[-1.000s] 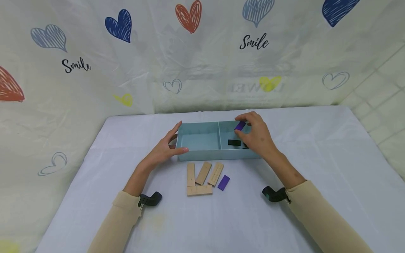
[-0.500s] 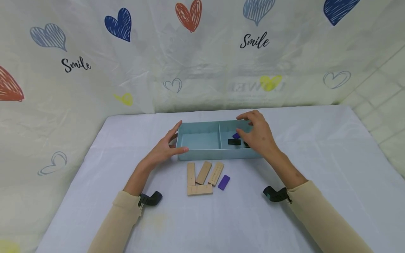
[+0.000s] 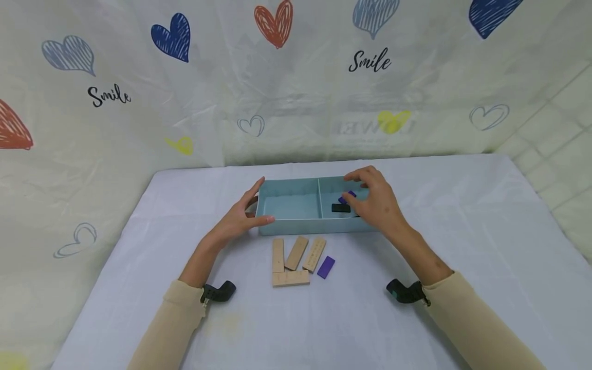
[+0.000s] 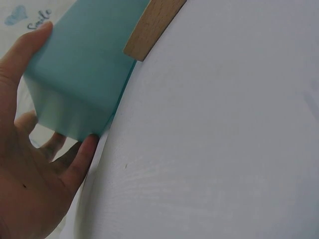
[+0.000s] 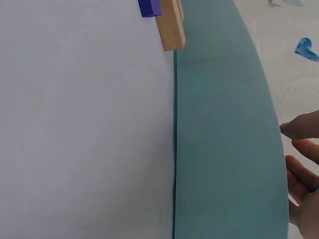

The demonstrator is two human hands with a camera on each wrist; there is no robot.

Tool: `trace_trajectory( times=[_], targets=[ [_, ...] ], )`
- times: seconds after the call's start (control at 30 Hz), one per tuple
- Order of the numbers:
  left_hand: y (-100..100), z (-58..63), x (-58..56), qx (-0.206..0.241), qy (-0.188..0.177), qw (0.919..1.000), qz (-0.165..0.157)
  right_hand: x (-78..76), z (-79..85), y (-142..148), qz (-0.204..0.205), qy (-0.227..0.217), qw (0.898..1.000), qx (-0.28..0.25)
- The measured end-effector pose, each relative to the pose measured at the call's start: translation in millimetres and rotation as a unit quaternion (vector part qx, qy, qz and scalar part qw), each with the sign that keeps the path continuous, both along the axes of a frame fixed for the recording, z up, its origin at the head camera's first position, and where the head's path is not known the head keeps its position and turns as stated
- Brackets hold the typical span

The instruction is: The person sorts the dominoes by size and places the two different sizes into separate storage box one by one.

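A light-blue box (image 3: 291,226) with two compartments lies across the table. My left hand (image 3: 233,221) grips its left end, thumb over the near wall and fingers round the side. Above the right compartment is my right hand (image 3: 380,204), thumb and fingers apart, pinching nothing. A purple block (image 3: 341,200) lies in that compartment, partly hidden behind the thumb. Nearer the front wall, a black block (image 3: 340,208) lies flat; something dark beside it is mostly covered by the hand. In the right wrist view, the box's wall (image 5: 229,129) hides the compartment's contents.
In front of the box lie several wooden blocks (image 3: 291,278), and a second purple block (image 3: 326,267) right of them. The left compartment (image 3: 293,203) shows a bare floor. A patterned curtain (image 3: 296,103) hangs behind the white-covered table (image 3: 356,318).
My right hand has let go of the purple block, which dropped from its fingertips into the right compartment. The hand then lowered slightly. My left hand has kept its grip on the box.
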State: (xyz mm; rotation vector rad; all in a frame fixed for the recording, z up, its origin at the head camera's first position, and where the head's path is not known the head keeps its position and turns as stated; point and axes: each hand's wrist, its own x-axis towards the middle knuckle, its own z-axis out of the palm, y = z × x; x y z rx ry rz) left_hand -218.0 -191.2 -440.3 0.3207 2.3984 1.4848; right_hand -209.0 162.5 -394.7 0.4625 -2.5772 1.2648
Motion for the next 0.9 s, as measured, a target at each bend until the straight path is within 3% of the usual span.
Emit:
trace_trajectory(
  times=[0.17,0.43,0.9],
  targets=[
    [0.1,1.2,1.9,-0.001,-0.002,1.0,0.001,6.7,2.4,-2.6,0.008,0.0,1.0,0.003],
    [0.8,1.3,1.7,0.001,-0.001,1.0,0.0,14.7,4.3,-3.1,0.022,0.037,0.999,0.011],
    [0.7,1.5,2.7,0.003,0.005,1.0,-0.004,33.6,5.9,-4.6,0.036,0.046,0.998,0.033]
  ],
)
